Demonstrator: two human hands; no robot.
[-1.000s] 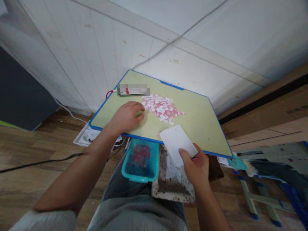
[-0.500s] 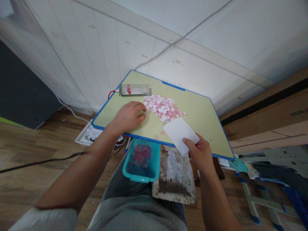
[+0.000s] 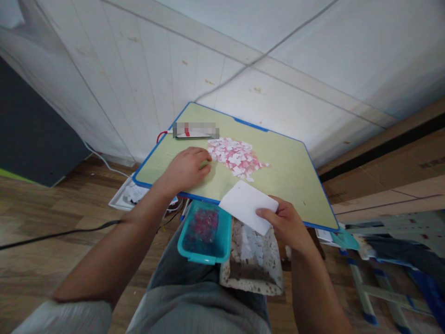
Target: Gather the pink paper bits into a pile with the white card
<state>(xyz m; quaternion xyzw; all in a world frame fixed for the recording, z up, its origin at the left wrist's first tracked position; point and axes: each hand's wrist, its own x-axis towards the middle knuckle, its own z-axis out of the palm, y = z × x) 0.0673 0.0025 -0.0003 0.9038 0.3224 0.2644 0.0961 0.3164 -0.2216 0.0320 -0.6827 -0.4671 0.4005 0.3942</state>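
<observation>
My right hand (image 3: 287, 221) grips a flat white card (image 3: 248, 204) by its right edge, thumb on top. The card is held over the near edge of the yellow-green tabletop (image 3: 285, 157). A loose pile of small pink and white paper pieces (image 3: 236, 155) lies in the middle of that top. Just left of the pile, my left hand (image 3: 189, 169) rests on the table, fingers loosely bent and thumb apart, with nothing visible in it. Below the table edge, a speckled tray (image 3: 252, 280) containing white pieces sits partly under the card.
A teal plastic bin (image 3: 205, 258) with a reddish, bagged-looking content stands left of the tray, at my lap. A phone-like device (image 3: 196, 132), partly blurred, lies at the table's far left with a red cable. Cardboard boxes (image 3: 382, 162) stand at the right.
My right hand has drawn the white card toward me and slightly left, turning it away from the pile. My left hand has stayed in place.
</observation>
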